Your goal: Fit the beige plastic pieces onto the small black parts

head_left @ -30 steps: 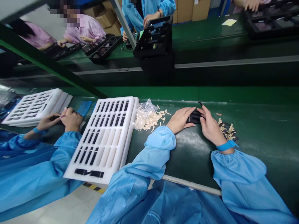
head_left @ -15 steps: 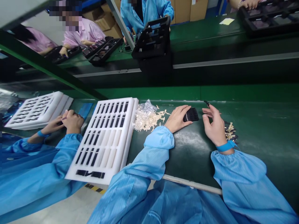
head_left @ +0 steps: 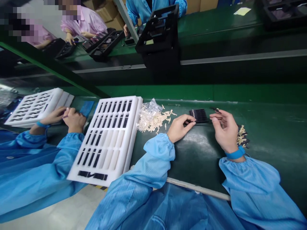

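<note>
The left hand (head_left: 181, 128) rests palm-down and the right hand (head_left: 225, 129) (palm turned inward) has bent fingers (head_left: 225, 114).

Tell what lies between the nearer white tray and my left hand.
Loose small beige pieces and a crumpled clear plastic bag lie there, in the head view.

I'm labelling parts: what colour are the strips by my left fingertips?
The strips are black with small pale marks, seen best in the head view.
</note>
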A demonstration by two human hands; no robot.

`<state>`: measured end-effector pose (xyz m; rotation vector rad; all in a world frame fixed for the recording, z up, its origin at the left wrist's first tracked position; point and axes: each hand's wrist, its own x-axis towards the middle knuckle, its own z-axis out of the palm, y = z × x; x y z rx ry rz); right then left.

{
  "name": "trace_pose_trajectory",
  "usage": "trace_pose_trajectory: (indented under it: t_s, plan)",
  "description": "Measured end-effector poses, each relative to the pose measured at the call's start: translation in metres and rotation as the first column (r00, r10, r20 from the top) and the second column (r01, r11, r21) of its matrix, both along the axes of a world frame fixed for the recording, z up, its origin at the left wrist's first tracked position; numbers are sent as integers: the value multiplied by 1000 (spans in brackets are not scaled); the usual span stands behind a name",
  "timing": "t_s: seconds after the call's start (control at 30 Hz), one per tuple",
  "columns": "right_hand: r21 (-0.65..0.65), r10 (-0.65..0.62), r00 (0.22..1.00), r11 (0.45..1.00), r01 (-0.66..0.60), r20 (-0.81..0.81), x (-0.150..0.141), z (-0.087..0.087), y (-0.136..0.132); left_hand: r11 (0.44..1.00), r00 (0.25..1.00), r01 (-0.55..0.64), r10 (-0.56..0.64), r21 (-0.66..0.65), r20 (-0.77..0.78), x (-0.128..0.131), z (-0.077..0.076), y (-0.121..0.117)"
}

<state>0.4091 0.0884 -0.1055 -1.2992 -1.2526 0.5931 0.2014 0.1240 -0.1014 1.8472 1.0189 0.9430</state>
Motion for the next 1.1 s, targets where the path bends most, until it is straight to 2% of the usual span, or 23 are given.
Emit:
trace_pose_trajectory:
  t_s: [0.03,0.1,0.13,0.2,0.37,0.47,0.6,0.83,1.1]
  plan:
    - [-12,-11,998,1000,10,-58,-1,2,-2,989,993,-6,23,-148,115,1,0,-4]
    - [-55,-46,989,998,38,-143,-3,6,-6,904,955,48,83,-425,284,4,-1,-12]
    - [-84,-53,985,996,39,-165,-4,8,-9,850,935,90,107,-519,337,5,-2,-16]
    - [-146,-35,982,989,8,-186,-7,10,-14,777,905,146,145,-613,400,8,-1,-23]
    - [-271,78,981,955,-124,-176,-16,8,-22,726,890,134,211,-675,404,12,0,-30]
    - [-314,131,984,935,-164,-124,-19,4,-23,709,904,149,185,-689,386,11,-2,-28]
    - [-315,136,989,938,-146,-54,-19,3,-23,706,911,190,133,-682,392,7,-1,-24]
    - [-301,128,990,943,-138,-52,-22,6,-24,689,916,203,118,-695,384,5,1,-25]
    - [-299,112,993,947,-115,-26,-22,-1,-25,712,916,183,126,-678,380,8,4,-26]
